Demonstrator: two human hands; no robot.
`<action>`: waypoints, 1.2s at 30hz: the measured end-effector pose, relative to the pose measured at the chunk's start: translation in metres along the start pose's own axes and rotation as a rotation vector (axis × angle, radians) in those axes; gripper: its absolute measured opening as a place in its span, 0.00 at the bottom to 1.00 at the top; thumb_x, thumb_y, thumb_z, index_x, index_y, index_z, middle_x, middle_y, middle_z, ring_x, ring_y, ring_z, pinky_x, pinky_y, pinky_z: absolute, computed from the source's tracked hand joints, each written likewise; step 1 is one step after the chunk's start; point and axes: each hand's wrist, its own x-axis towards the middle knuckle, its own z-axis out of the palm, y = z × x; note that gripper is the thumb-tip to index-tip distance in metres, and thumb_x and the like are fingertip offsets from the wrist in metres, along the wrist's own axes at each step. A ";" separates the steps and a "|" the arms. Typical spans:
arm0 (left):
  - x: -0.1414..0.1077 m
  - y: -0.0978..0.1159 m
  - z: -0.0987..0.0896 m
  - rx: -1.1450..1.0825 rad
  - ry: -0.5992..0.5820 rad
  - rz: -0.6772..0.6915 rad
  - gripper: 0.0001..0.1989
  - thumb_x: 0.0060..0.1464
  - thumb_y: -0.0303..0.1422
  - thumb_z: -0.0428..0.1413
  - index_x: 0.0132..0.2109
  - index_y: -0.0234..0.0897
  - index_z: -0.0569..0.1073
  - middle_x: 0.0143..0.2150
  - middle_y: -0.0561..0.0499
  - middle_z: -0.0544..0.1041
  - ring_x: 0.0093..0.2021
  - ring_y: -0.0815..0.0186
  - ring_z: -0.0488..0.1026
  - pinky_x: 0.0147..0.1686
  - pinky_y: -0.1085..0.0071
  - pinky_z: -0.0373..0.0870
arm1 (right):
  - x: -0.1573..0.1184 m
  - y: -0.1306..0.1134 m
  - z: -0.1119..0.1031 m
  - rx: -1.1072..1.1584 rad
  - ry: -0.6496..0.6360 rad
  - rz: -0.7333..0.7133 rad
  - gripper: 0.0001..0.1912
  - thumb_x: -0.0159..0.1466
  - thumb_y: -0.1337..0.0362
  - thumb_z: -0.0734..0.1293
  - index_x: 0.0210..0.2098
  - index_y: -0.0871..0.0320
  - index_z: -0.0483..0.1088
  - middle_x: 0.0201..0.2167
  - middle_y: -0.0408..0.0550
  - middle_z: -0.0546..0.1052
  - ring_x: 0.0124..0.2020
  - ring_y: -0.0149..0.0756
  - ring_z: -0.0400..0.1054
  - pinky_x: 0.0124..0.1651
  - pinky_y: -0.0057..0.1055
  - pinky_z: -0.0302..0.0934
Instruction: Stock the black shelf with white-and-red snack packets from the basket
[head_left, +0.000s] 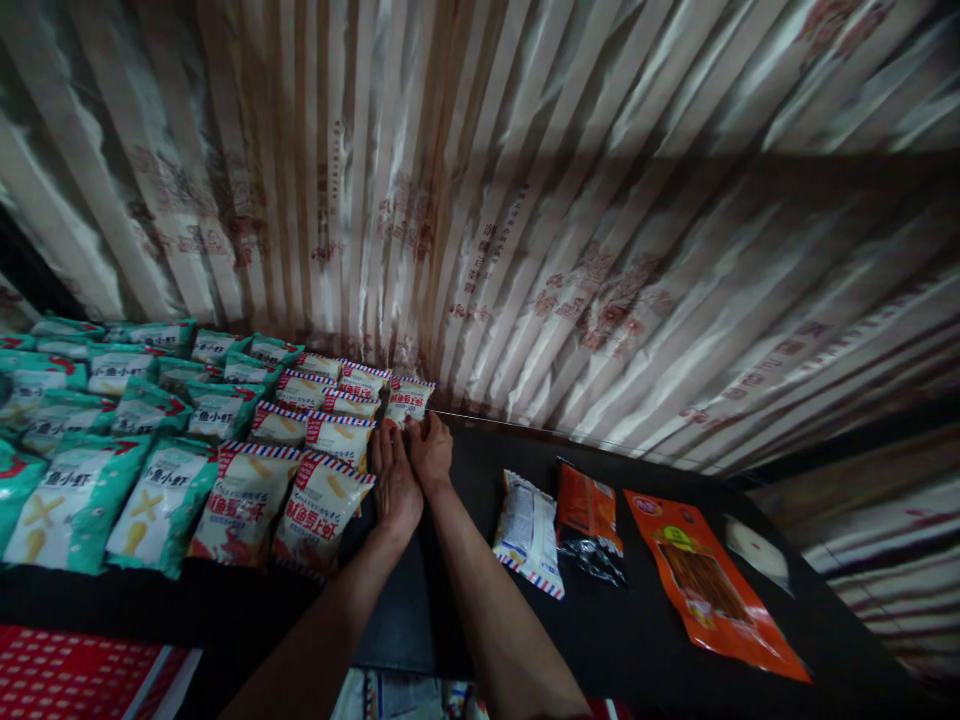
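Note:
A white and red snack bag with a striped top edge stands at the back right end of its group. My left hand lies at its lower edge, fingers stretched forward, beside another bag of the same kind. Close on the right, my right hand has its fingers bent round the lower right corner of the back bag; their tips are partly hidden. Nearer to me, two more such bags form the front of the group.
Green snack bags fill the left in several rows. On the black tabletop at right lie a white bag, a dark orange packet, a long orange packet and a pale round item. A printed curtain hangs behind.

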 end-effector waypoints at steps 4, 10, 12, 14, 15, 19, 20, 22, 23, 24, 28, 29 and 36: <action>-0.012 0.005 -0.010 -0.014 -0.008 0.052 0.22 0.56 0.22 0.43 0.57 0.30 0.63 0.60 0.38 0.63 0.64 0.57 0.54 0.59 0.54 0.59 | -0.016 -0.002 -0.012 0.015 0.069 -0.050 0.19 0.62 0.61 0.59 0.49 0.66 0.67 0.48 0.62 0.71 0.51 0.45 0.62 0.53 0.40 0.53; -0.049 0.009 -0.027 -0.005 -0.054 0.122 0.21 0.54 0.22 0.43 0.55 0.30 0.66 0.55 0.40 0.69 0.59 0.57 0.62 0.57 0.58 0.63 | -0.058 -0.002 -0.038 0.060 0.064 -0.120 0.16 0.62 0.65 0.57 0.44 0.62 0.70 0.46 0.56 0.73 0.50 0.40 0.63 0.54 0.36 0.55; -0.065 0.007 -0.034 -0.011 -0.075 0.147 0.21 0.54 0.23 0.43 0.54 0.31 0.67 0.53 0.42 0.71 0.56 0.59 0.65 0.55 0.60 0.65 | -0.075 -0.002 -0.046 0.082 0.044 -0.116 0.16 0.61 0.66 0.56 0.44 0.62 0.71 0.45 0.55 0.73 0.49 0.39 0.64 0.54 0.35 0.56; -0.082 0.005 -0.040 -0.014 -0.094 0.162 0.20 0.54 0.23 0.43 0.53 0.32 0.67 0.52 0.42 0.73 0.55 0.60 0.67 0.55 0.61 0.65 | -0.093 -0.001 -0.052 0.097 0.028 -0.093 0.17 0.61 0.67 0.56 0.44 0.63 0.71 0.44 0.56 0.74 0.48 0.39 0.66 0.52 0.35 0.58; -0.090 0.004 -0.044 -0.010 -0.104 0.169 0.20 0.54 0.23 0.43 0.53 0.32 0.67 0.52 0.42 0.73 0.54 0.60 0.67 0.55 0.61 0.66 | -0.102 0.000 -0.055 0.105 0.020 -0.083 0.17 0.61 0.67 0.55 0.44 0.64 0.71 0.43 0.57 0.74 0.47 0.39 0.66 0.52 0.35 0.58; -0.121 0.000 -0.059 0.006 -0.157 0.213 0.22 0.55 0.24 0.44 0.57 0.30 0.64 0.56 0.41 0.70 0.58 0.60 0.64 0.56 0.62 0.64 | -0.135 0.002 -0.065 0.129 0.000 -0.061 0.18 0.61 0.68 0.54 0.45 0.66 0.71 0.43 0.58 0.74 0.46 0.39 0.67 0.52 0.33 0.60; -0.128 -0.001 -0.063 0.009 -0.175 0.230 0.23 0.55 0.25 0.44 0.58 0.30 0.63 0.57 0.41 0.68 0.59 0.59 0.63 0.57 0.61 0.64 | -0.143 0.003 -0.067 0.134 0.002 -0.057 0.18 0.61 0.68 0.54 0.45 0.66 0.71 0.43 0.58 0.74 0.46 0.38 0.68 0.52 0.33 0.60; -0.143 -0.004 -0.071 0.012 -0.214 0.258 0.24 0.55 0.26 0.45 0.60 0.29 0.61 0.60 0.40 0.65 0.61 0.59 0.59 0.58 0.61 0.62 | -0.160 0.004 -0.071 0.144 0.007 -0.052 0.18 0.62 0.68 0.54 0.45 0.65 0.71 0.43 0.57 0.75 0.46 0.37 0.68 0.52 0.32 0.60; -0.150 -0.006 -0.075 0.014 -0.231 0.267 0.24 0.56 0.27 0.44 0.60 0.29 0.60 0.60 0.40 0.64 0.62 0.59 0.58 0.59 0.61 0.61 | -0.169 0.005 -0.073 0.150 0.006 -0.051 0.18 0.62 0.68 0.54 0.45 0.64 0.71 0.43 0.56 0.75 0.46 0.37 0.68 0.52 0.32 0.60; -0.157 -0.007 -0.079 0.015 -0.244 0.272 0.25 0.56 0.27 0.44 0.61 0.28 0.59 0.61 0.40 0.64 0.62 0.59 0.57 0.59 0.61 0.61 | -0.177 0.006 -0.075 0.158 0.002 -0.053 0.18 0.62 0.68 0.54 0.44 0.64 0.71 0.43 0.56 0.75 0.46 0.37 0.68 0.52 0.32 0.60; -0.185 -0.017 -0.097 0.002 -0.278 0.330 0.25 0.57 0.26 0.42 0.62 0.29 0.56 0.62 0.40 0.61 0.64 0.59 0.54 0.59 0.61 0.61 | -0.214 0.011 -0.079 0.210 0.014 -0.069 0.17 0.61 0.68 0.54 0.42 0.62 0.72 0.41 0.54 0.75 0.44 0.36 0.68 0.51 0.33 0.60; -0.191 -0.020 -0.101 -0.013 -0.283 0.363 0.26 0.58 0.27 0.42 0.63 0.29 0.55 0.63 0.40 0.60 0.64 0.59 0.53 0.59 0.61 0.60 | -0.223 0.013 -0.079 0.225 0.030 -0.074 0.17 0.61 0.68 0.54 0.41 0.61 0.72 0.40 0.53 0.75 0.43 0.36 0.68 0.50 0.33 0.61; -0.249 -0.050 -0.122 -0.021 -0.383 0.448 0.27 0.59 0.30 0.43 0.64 0.28 0.53 0.63 0.37 0.59 0.65 0.58 0.50 0.60 0.60 0.58 | -0.292 0.037 -0.070 0.208 0.055 -0.179 0.15 0.62 0.69 0.54 0.40 0.60 0.71 0.38 0.52 0.75 0.42 0.36 0.67 0.49 0.34 0.61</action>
